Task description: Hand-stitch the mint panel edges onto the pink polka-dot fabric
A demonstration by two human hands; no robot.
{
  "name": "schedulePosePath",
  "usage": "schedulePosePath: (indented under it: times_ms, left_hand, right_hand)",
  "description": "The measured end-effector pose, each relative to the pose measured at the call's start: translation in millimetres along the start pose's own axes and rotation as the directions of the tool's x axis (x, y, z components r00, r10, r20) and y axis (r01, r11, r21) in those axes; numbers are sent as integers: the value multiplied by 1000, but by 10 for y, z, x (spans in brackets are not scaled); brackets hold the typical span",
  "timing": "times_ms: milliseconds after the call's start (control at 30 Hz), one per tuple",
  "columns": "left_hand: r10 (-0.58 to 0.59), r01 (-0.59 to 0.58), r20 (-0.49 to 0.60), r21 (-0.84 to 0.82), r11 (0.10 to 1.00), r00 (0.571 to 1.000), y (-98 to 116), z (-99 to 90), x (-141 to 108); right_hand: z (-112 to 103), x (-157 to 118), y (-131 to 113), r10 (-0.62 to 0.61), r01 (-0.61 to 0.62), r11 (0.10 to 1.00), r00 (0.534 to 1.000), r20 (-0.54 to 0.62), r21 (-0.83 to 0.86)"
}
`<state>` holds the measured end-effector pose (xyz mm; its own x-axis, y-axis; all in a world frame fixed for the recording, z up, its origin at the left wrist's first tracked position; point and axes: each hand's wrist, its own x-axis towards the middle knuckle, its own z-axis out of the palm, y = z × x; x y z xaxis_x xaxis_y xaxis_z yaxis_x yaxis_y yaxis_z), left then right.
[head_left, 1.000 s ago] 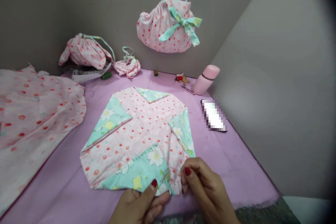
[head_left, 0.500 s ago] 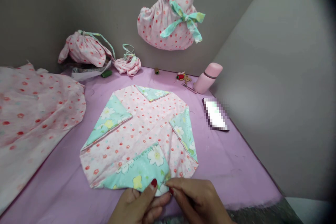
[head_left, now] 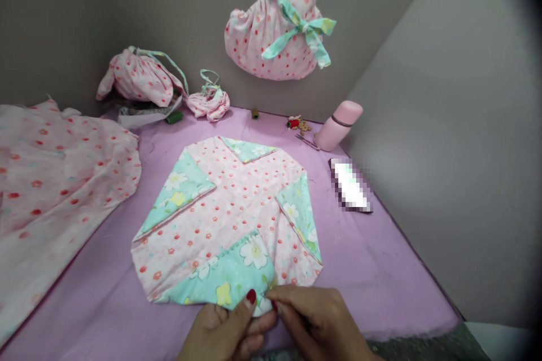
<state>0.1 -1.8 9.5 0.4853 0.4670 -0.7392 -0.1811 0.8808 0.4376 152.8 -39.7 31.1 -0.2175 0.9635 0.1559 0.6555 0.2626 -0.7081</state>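
Note:
A pink dotted fabric piece (head_left: 237,197) lies flat in front of me, its corners folded over to show mint-green floral cloth. Along the near green flap (head_left: 224,279) runs a line of stitches. My left hand (head_left: 231,327) grips the near edge of this fabric, thumb on top and fingers beneath. Right beside it, my right hand (head_left: 315,316) has thumb and forefinger pinched together at the flap's right end. Whatever small thing sits in that pinch is too small to make out.
More pink dotted cloth (head_left: 63,180) spreads at left. Gathered pouches (head_left: 139,79) sit at the back, and a bow-tied bag (head_left: 275,39) hangs above. Thread spools (head_left: 293,123), small snips (head_left: 308,142), a pink bottle (head_left: 339,127) and a phone (head_left: 350,186) are on the right.
The whole scene sits slightly further right in view, as the camera has turned a little. Both hands keep the same hold at the flap.

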Motion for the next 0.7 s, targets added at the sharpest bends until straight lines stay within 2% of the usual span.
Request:
schedulePosePath:
  times_ms: [200, 700]
  left_hand:
    - [21, -22, 33, 27, 999, 999, 21, 23, -12]
    - [18, -17, 46, -21, 1000, 999, 19, 11, -17]
  right_hand:
    - [-3, 0, -4, 46, -43, 998, 995, 91, -40]
    - [-25, 29, -26, 66, -44, 989, 986, 154, -144]
